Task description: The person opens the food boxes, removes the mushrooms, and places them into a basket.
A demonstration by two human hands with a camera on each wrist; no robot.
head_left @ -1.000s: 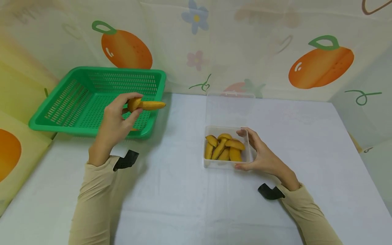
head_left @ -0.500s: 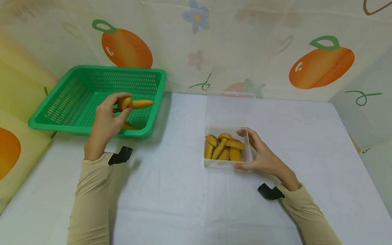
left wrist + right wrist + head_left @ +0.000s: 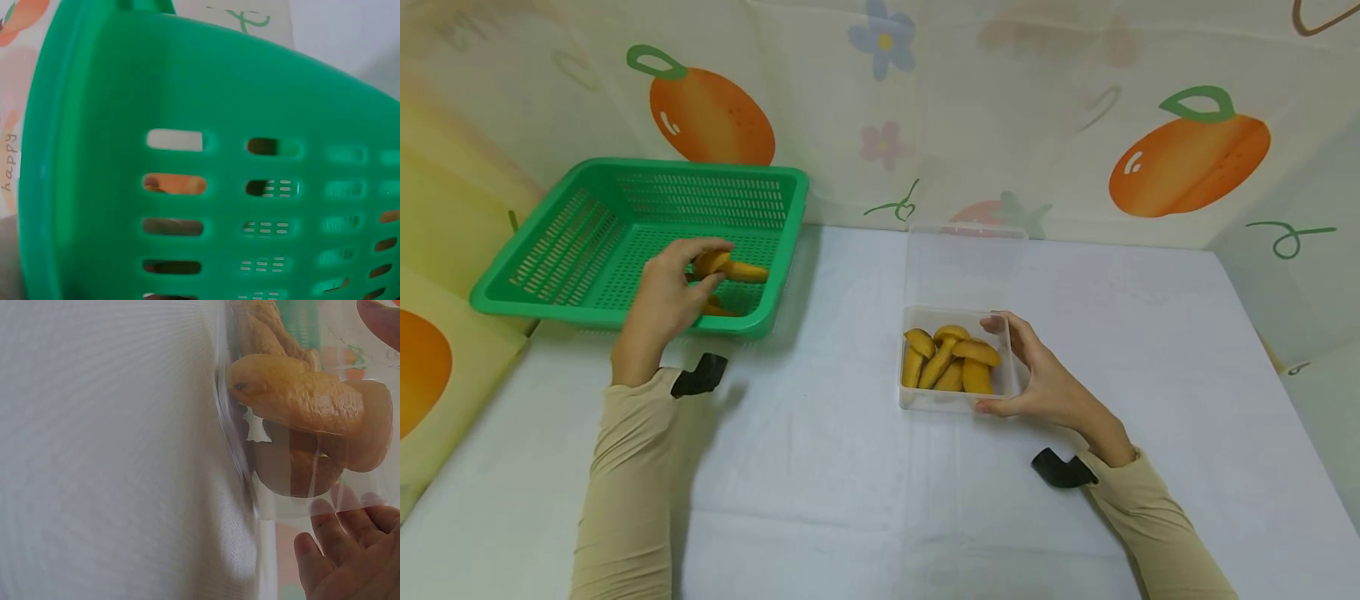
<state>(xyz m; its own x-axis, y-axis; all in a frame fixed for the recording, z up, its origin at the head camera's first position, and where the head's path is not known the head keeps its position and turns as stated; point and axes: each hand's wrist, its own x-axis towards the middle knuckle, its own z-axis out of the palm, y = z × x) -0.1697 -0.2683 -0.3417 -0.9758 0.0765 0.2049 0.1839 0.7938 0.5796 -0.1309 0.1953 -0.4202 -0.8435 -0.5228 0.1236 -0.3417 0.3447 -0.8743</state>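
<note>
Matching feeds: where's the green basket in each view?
Head: basket at the left, mostly upper half.
Left wrist: basket fills most of the picture.
Right wrist: basket, a small patch at top, right of centre.
Shared landmark: printed backdrop, behind the basket in head, at left edge in left wrist, upper right in right wrist.

Your left hand (image 3: 664,292) reaches out farther than your right hand (image 3: 1051,382), and they are well apart. Your left arm (image 3: 627,492) goes almost straight out, with the thumb and fingers pinching. Your right arm (image 3: 1157,525) slants in toward your left hand. Your right hand grips in a C shape, thumb closest to you.
</note>
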